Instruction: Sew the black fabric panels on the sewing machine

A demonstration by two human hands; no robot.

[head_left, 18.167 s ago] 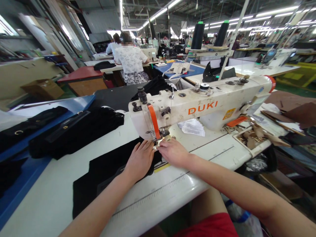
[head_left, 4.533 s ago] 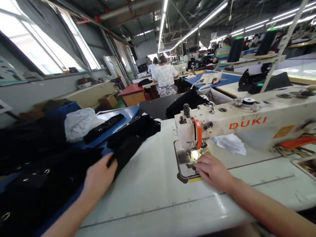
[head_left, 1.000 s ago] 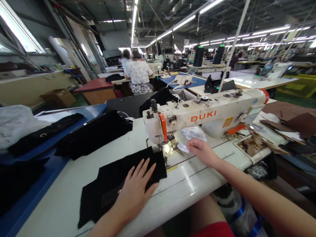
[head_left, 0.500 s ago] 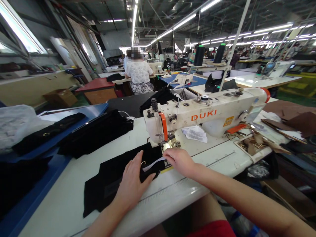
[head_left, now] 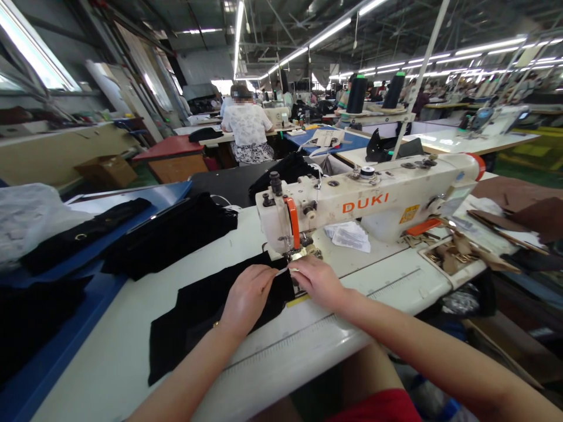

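Black fabric (head_left: pixel 187 316) lies flat on the white machine table (head_left: pixel 132 316), its right end under the needle area of the sewing machine (head_left: pixel 323 205). My left hand (head_left: pixel 246 298) is above the fabric with thumb and fingers pinched on one end of a narrow white strip (head_left: pixel 282 272). At the other end, close below the presser foot, the fingers of my right hand (head_left: pixel 317 282) are closed on the same strip. Only a short length of it shows between the two hands. The fingertips partly hide the fabric's edge.
A stack of white labels (head_left: pixel 349 235) lies on the machine bed. A tray (head_left: pixel 455 258) of small parts stands at the right. More black pieces (head_left: pixel 171 234) lie to the left. Ahead, a person (head_left: pixel 246 126) sits with their back to me.
My left hand has lifted from lying spread on the fabric and moved up and right to pinch the strip's hanging end. The right hand has stayed nearly in place.
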